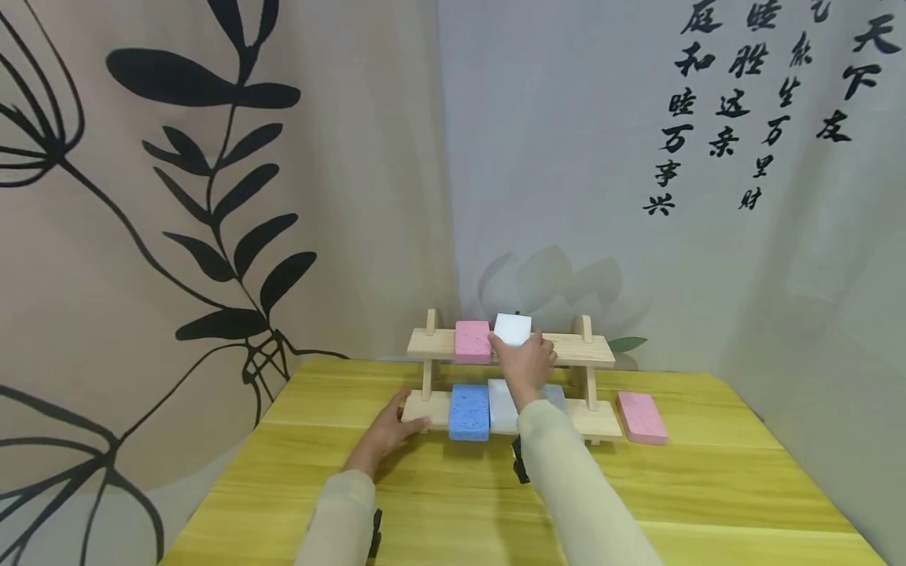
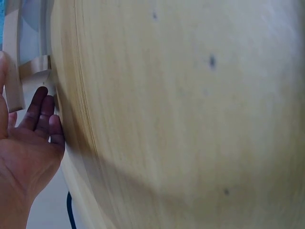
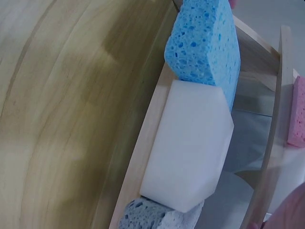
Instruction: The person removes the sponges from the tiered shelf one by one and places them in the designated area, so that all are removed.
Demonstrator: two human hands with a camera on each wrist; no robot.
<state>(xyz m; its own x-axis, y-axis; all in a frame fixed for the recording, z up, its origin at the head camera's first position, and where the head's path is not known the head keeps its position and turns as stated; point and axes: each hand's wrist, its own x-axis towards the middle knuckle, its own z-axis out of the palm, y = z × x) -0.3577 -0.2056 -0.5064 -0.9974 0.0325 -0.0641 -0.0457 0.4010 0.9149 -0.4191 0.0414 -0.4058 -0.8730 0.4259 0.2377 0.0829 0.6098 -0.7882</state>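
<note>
A two-tier wooden rack (image 1: 432,346) stands on the table. My left hand (image 1: 388,428) grips the left end of its lower board, thumb on one side and fingers on the other in the left wrist view. My right hand (image 1: 527,365) pinches a white sponge (image 1: 513,328) at the upper board, just right of a pink sponge (image 1: 472,341). On the lower board are a blue sponge (image 1: 469,413), a white sponge (image 3: 188,143) and a grey sponge (image 3: 143,215), side by side. My right arm partly hides the last two in the head view.
Another pink sponge (image 1: 642,417) lies on the yellow wood-grain table (image 1: 453,503), right of the rack. Close behind the rack is a wall (image 1: 375,236) with dark plant drawings and lettering.
</note>
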